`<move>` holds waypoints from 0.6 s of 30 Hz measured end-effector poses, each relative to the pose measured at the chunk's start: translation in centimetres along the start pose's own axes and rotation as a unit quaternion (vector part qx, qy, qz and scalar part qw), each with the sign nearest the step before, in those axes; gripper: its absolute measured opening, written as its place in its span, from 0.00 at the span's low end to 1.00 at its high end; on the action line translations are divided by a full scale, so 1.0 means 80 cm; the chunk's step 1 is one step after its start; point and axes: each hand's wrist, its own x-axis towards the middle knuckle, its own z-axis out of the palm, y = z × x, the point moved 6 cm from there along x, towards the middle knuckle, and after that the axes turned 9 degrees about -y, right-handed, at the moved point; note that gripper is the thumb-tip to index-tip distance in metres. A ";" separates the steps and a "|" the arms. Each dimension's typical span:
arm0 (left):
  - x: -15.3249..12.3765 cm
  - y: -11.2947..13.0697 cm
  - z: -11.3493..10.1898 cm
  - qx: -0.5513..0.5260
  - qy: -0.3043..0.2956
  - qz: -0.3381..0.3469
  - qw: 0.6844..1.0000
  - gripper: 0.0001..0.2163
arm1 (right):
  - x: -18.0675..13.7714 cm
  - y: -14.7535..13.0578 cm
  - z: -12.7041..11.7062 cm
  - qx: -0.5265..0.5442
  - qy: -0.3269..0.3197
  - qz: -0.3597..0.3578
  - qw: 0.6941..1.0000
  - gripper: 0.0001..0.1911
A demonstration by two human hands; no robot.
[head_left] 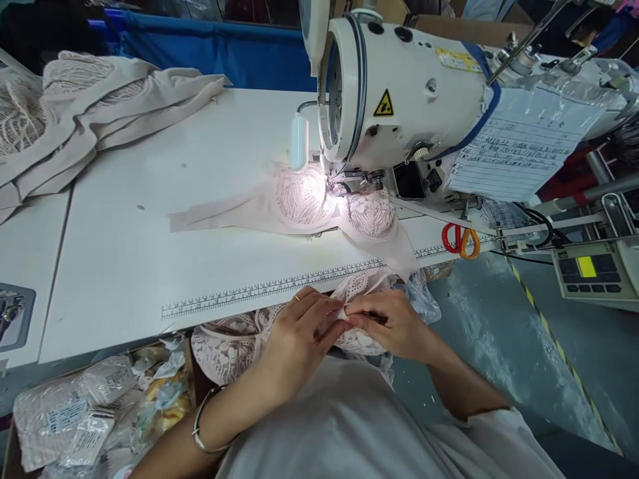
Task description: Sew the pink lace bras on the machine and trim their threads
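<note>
Pinching the pale pink, floral lace garment (357, 341) at the frame's lower centre, the left hand (297, 336) and right hand (402, 327) are holding a bit of it together; the right is also gripping a dark, unclear object (378, 318). Close, light pinches should be keeping soft fabric steady.

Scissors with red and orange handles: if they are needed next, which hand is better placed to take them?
Right, probably: the right hand is nearer the scissors, the left hand farther away. Both are busy pinching pale cloth.
</note>
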 end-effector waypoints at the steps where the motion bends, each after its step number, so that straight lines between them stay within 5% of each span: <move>1: 0.000 0.000 -0.002 0.008 0.003 0.004 1.000 0.04 | -0.001 -0.001 -0.002 -0.030 0.017 -0.017 0.999 0.08; 4: -0.002 -0.002 -0.008 0.021 0.012 -0.009 1.000 0.04 | -0.007 0.002 -0.008 -0.125 0.074 -0.046 0.988 0.08; 7: -0.006 -0.014 -0.015 -0.012 0.010 -0.077 0.997 0.03 | -0.009 0.015 -0.009 -0.153 0.050 -0.046 0.986 0.09; 14: -0.010 -0.053 -0.039 -0.166 0.009 -0.193 0.967 0.02 | -0.023 0.038 -0.041 0.050 -0.063 -0.012 0.997 0.16; 18: -0.018 -0.066 -0.054 -0.165 0.067 -0.195 0.964 0.02 | -0.029 0.037 -0.066 0.025 -0.008 -0.021 0.999 0.15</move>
